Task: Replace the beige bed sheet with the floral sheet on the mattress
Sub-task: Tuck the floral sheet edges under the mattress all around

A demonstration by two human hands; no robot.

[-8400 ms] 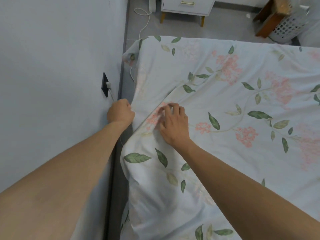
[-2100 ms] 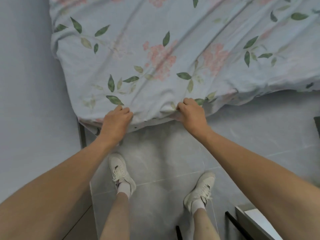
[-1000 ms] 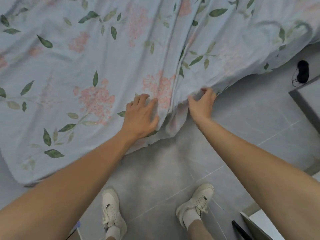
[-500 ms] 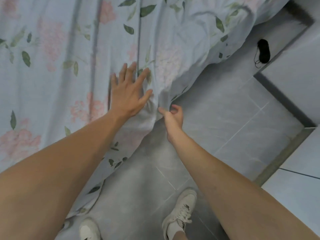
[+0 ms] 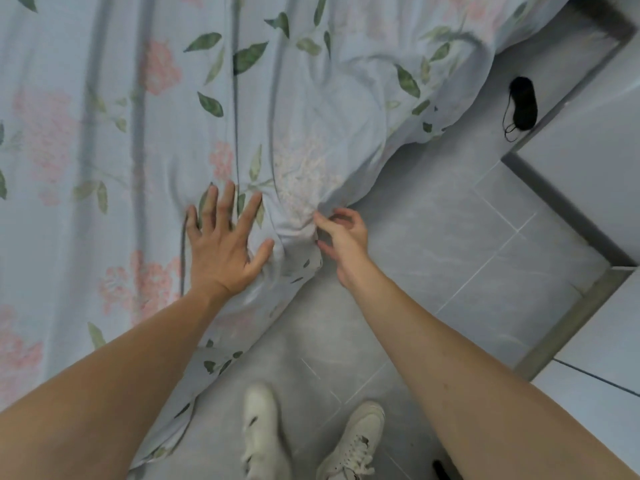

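Note:
The floral sheet (image 5: 145,140), pale blue with pink flowers and green leaves, covers the bed and hangs over its edge toward the floor. My left hand (image 5: 221,244) lies flat on it with fingers spread, pressing near the bed's corner. Just right of it, my right hand (image 5: 341,237) pinches the bunched fabric at the corner between thumb and curled fingers. Folds run from that bunch up across the sheet. The mattress is hidden beneath the sheet, and no beige sheet is in view.
Grey tiled floor (image 5: 433,258) lies right of the bed. A small black object with a cord (image 5: 523,102) sits on it by a pale wall or cabinet (image 5: 595,157). My white shoes (image 5: 263,434) stand close to the hanging sheet edge.
I have stepped along the bed's edge to its right corner. My left hand went from holding the edge to lying flat. My right hand stays at the bunched corner fabric.

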